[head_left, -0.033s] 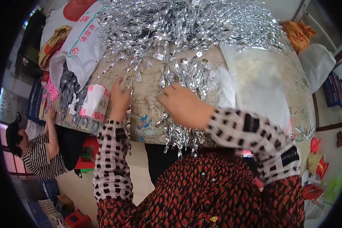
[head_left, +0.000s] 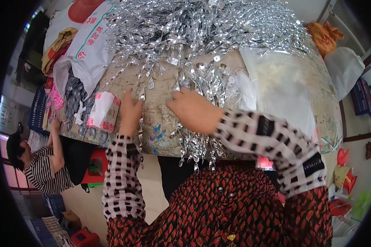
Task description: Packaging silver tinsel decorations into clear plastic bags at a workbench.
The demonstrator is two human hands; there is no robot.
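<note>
My left hand (head_left: 130,112) is low over the worn tabletop, slightly blurred, forefinger and thumb apart. Close along its thumb side runs a single silver twisted strand (head_left: 142,95), its lower end hanging over the table's near edge. My right hand (head_left: 195,110), fingers curled, covers the left side of a bunch of silver twisted strands (head_left: 208,80). One strand leads up from those fingers; the fingertips are partly hidden. Below the hand, the strand ends (head_left: 197,150) droop over the edge. A bundle of white threads (head_left: 243,90) lies to the right of the bunch.
A large heap of silver strands (head_left: 210,26) covers the table's far side. Clear plastic sheeting (head_left: 284,92) lies at right. At left are a paper-wrapped box (head_left: 104,110), a white sack (head_left: 84,45) and dark discs (head_left: 73,90). Another person (head_left: 43,164) works at the left edge.
My right hand has shifted slightly left. My left hand has moved slightly toward me, and the single strand beside it has shifted a little.
</note>
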